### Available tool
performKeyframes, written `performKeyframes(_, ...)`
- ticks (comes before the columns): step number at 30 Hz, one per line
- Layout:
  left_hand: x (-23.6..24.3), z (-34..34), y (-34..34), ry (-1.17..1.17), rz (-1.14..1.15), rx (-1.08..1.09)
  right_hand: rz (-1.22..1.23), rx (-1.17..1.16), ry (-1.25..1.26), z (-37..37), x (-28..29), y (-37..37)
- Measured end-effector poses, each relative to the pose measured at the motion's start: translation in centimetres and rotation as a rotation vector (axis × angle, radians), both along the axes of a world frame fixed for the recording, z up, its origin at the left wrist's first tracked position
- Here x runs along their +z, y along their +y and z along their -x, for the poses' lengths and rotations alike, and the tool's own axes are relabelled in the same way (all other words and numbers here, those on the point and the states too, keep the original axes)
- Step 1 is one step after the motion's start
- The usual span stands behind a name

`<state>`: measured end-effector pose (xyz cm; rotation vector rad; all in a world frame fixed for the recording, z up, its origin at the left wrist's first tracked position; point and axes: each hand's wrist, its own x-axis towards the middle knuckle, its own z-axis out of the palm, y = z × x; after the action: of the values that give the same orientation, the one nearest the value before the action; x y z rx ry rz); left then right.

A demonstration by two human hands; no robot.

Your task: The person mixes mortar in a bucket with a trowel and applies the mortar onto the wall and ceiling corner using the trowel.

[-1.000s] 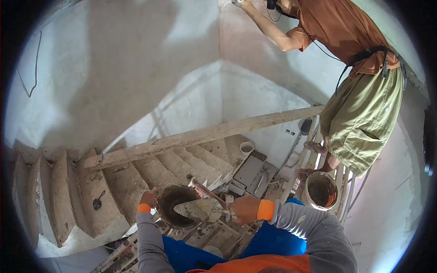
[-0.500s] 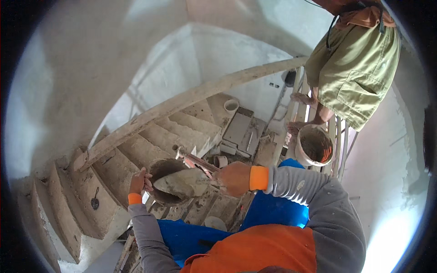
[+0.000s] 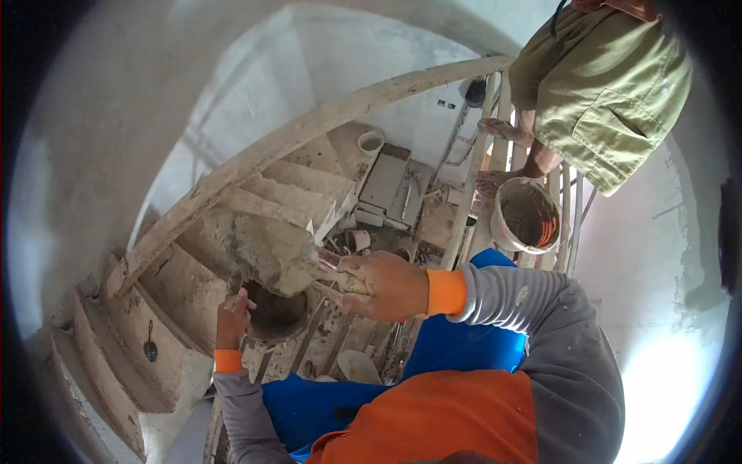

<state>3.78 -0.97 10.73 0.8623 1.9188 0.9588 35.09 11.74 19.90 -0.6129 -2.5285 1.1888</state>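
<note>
My right hand [image 3: 382, 286] is closed round the handle of a trowel. The trowel's broad blade [image 3: 290, 271] carries a wet grey lump of mortar [image 3: 251, 243] and is just above the far rim of a dark bucket [image 3: 278, 315], covering part of its mouth. My left hand [image 3: 232, 321] grips the bucket's left rim, thumb and fingers curled at the edge. Mortar hides the far part of the blade, and my fist covers most of the handle.
Concrete stairs [image 3: 162, 356] curve round on the left beneath a long wooden beam [image 3: 309, 133]. At the right, a person in green shorts [image 3: 610, 100] stands barefoot on planks beside a white bucket of mortar [image 3: 528, 216]. A small pail [image 3: 371, 142] stands beyond the steps.
The trowel has moved up and left from the bucket's mouth, now heaped with mortar. My left hand stays at the bucket's rim. The view has shifted slightly.
</note>
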Motion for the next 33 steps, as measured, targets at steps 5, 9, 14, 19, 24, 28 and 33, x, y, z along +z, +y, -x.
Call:
performKeyframes(5,-0.3,0.1,-0.1,0.183,-0.044,-0.027,-0.057,-0.072,-0.019,0.7,0.0,-0.2)
performKeyframes(9,-0.5,-1.4,0.5,0.182,0.072,0.089,0.055,-0.229,-0.085,1.5,-0.7,-0.7)
performKeyframes(14,-1.5,-0.5,-2.7,0.202,0.152,0.166,0.187,-0.342,-0.183,2.5,2.6,-1.9)
performKeyframes(19,6.5,-4.9,-1.7,-0.009,0.278,0.095,-0.207,-0.391,-0.102,0.0,1.1,-5.0)
performKeyframes(24,15.7,-8.8,-2.4,-0.286,0.362,-0.019,0.965,-0.757,0.184,-1.1,8.2,-9.3)
performKeyframes(28,19.7,-10.8,-3.6,-0.414,0.322,-0.244,1.114,-0.934,0.269,-0.4,13.0,-12.6)
performKeyframes(33,25.4,-18.6,-2.4,-0.586,0.389,-0.303,1.06,-1.136,0.467,0.7,10.9,-17.2)
